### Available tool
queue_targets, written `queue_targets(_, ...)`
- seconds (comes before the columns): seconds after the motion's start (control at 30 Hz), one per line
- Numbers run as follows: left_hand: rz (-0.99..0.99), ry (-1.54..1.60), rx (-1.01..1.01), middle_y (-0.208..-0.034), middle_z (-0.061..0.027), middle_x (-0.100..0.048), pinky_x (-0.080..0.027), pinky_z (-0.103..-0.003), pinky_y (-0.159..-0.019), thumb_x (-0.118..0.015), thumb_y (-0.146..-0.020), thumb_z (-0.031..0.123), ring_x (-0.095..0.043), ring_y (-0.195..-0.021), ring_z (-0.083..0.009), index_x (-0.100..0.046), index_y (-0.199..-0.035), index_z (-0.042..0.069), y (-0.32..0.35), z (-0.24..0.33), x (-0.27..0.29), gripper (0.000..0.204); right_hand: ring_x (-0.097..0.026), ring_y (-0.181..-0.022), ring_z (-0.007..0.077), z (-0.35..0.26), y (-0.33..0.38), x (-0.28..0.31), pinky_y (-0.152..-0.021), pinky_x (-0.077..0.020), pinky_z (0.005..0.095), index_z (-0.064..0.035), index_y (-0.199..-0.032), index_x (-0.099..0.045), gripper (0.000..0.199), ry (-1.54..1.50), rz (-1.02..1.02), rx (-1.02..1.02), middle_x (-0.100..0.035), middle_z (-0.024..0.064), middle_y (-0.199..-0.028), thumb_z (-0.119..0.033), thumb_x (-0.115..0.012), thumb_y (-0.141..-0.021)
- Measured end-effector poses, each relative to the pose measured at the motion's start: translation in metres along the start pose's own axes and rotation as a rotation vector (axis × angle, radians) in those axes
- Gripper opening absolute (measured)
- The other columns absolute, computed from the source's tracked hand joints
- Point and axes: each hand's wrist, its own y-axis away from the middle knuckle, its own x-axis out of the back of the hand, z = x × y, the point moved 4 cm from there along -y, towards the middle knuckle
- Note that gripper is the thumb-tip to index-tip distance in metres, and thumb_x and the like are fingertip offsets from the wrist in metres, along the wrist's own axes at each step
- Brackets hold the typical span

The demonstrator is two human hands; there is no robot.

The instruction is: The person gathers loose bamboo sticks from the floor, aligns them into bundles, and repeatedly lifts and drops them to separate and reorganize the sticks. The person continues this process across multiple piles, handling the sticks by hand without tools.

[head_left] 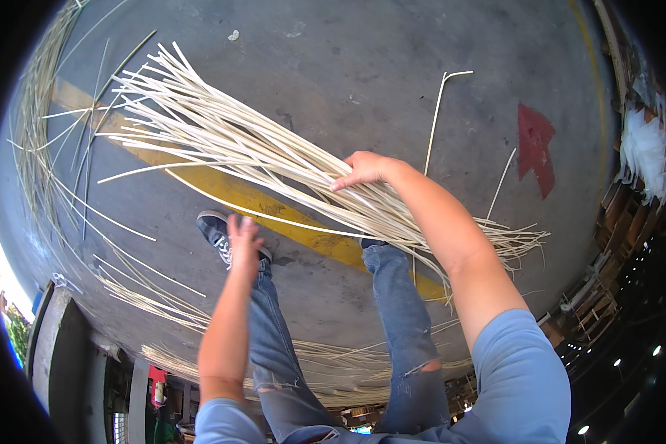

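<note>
My right hand [362, 169] grips a thick bundle of long pale cane strips [237, 144] around its middle. The strips fan out to the upper left and trail to the right past my forearm. My left hand [243, 238] hangs open below the bundle with fingers apart, holding nothing and touching nothing. Beneath the hands are my two legs in torn blue jeans and a dark sneaker [216, 231] on the concrete floor.
More loose cane strips [44, 148] lie on the grey floor at the left and along the bottom. A yellow painted line [274, 211] and a red arrow mark [534, 144] cross the floor. Stacked wooden frames [629, 214] stand at the right.
</note>
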Motion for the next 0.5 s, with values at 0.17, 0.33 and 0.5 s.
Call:
queue_targets(0.17,-0.309,0.470,-0.269,-0.160,-0.0161,-0.030,-0.029,-0.046,-0.119,-0.074,-0.094,0.030,-0.032,-0.146,-0.0279,-0.008,-0.162,0.015,-0.028,0.020,-0.116,0.096,-0.060,-0.124,0.0274,-0.021,-0.023,-0.025,-0.107,-0.0451,0.0405,-0.0073,-0.140,-0.054,0.095,-0.154,-0.002,0.114,-0.065,0.0147,-0.132,-0.052,-0.090,-0.065)
queue_targets(0.33,-0.009,0.511,-0.253,-0.146,-0.0157,-0.046,-0.038,-0.038,-0.112,-0.085,-0.085,0.025,-0.049,-0.130,-0.0244,-0.029,-0.151,0.000,-0.018,0.068,-0.172,0.091,-0.064,-0.114,0.0249,-0.020,-0.007,-0.040,-0.099,-0.0491,0.0362,-0.0059,-0.128,-0.058,0.086,-0.141,0.037,0.135,-0.068,0.0140,-0.122,-0.040,-0.096,-0.059)
queue_targets(0.5,0.097,0.340,-0.270,-0.130,-0.0166,-0.059,-0.046,-0.034,-0.103,-0.086,-0.083,0.021,-0.059,-0.118,-0.0244,-0.045,-0.140,-0.006,0.036,0.089,-0.168,0.075,-0.071,-0.097,0.0237,-0.038,0.048,-0.055,-0.090,-0.0542,0.0340,-0.0026,-0.115,-0.071,0.064,-0.219,0.070,-0.007,-0.075,0.0142,-0.106,-0.037,-0.089,-0.064)
